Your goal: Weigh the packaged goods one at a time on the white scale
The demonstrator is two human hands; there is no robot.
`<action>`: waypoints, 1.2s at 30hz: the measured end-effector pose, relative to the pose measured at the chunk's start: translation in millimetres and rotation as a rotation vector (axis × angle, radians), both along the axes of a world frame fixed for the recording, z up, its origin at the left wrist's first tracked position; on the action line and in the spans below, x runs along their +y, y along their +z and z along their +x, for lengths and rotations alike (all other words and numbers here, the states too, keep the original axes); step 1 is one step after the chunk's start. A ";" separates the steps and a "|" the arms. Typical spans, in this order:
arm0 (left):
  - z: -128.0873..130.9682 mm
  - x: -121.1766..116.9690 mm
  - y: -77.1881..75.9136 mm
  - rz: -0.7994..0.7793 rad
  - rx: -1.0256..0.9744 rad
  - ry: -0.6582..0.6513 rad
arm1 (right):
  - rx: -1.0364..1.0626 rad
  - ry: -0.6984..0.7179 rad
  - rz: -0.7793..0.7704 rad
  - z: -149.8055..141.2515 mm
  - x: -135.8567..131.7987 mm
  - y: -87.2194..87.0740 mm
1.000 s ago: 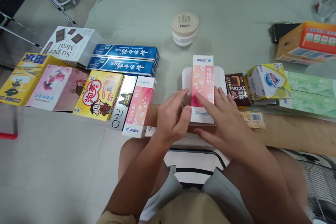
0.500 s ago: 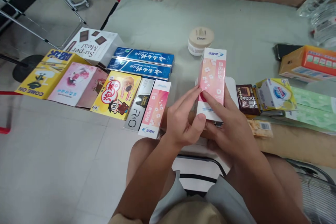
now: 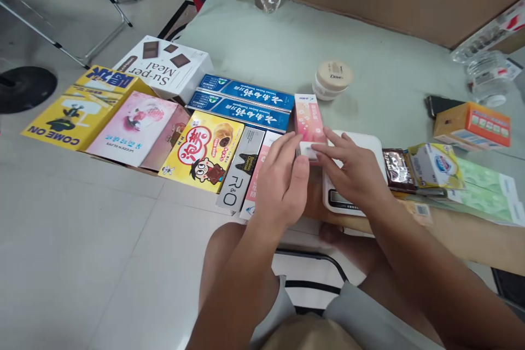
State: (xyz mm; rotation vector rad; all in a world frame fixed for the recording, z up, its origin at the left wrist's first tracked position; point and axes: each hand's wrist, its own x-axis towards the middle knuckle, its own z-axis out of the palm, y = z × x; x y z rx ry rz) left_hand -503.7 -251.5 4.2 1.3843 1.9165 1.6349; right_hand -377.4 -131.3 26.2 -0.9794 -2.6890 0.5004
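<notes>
A pink and white toothpaste box point(image 3: 308, 120) lies on the table beside the near ends of two blue toothpaste boxes point(image 3: 248, 104). My left hand point(image 3: 283, 180) holds it from the left with its fingertips. From the other side my right hand point(image 3: 355, 167) presses its fingers on the box's near right end. Below my right forearm and wrist sits a white kitchen scale point(image 3: 371, 147), its display partly covered. My left hand partly hides a second pink toothpaste box point(image 3: 262, 164), which lies next to a grey R&O box point(image 3: 241, 167).
Left along the edge are a yellow snack box point(image 3: 200, 153), a pink box point(image 3: 133, 126), a yellow carton point(image 3: 77, 112) and a white Su-per Meal box point(image 3: 168, 68). A Dove jar point(image 3: 333, 79) stands behind. Rightward are a brown packet point(image 3: 397, 167), a soap box point(image 3: 437, 167) and an orange box point(image 3: 473, 123).
Both hands have moved the pink toothpaste box left and lowered it from over the scale to beside the blue boxes. The scale now shows more. The view has shifted slightly.
</notes>
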 end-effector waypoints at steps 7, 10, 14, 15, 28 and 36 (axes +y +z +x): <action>-12.2 -3.7 3.2 -0.069 0.031 0.102 | -0.190 0.095 0.137 -4.4 3.8 -4.9; -17.5 -5.4 1.6 -0.193 0.160 0.124 | -0.307 0.099 0.187 -4.4 9.0 -4.6; -20.3 -4.6 -4.5 -0.310 0.279 0.112 | -0.373 0.083 0.189 -14.1 20.4 -7.2; -20.6 -4.1 -5.7 -0.328 0.290 0.108 | -0.383 0.077 0.191 -17.6 23.6 -8.1; -23.4 -5.2 -14.2 -0.383 0.368 0.066 | -0.390 0.079 0.204 -48.1 51.0 -8.6; -23.4 -4.1 -15.1 -0.373 0.386 0.073 | -0.375 0.203 0.136 -47.0 55.1 -1.5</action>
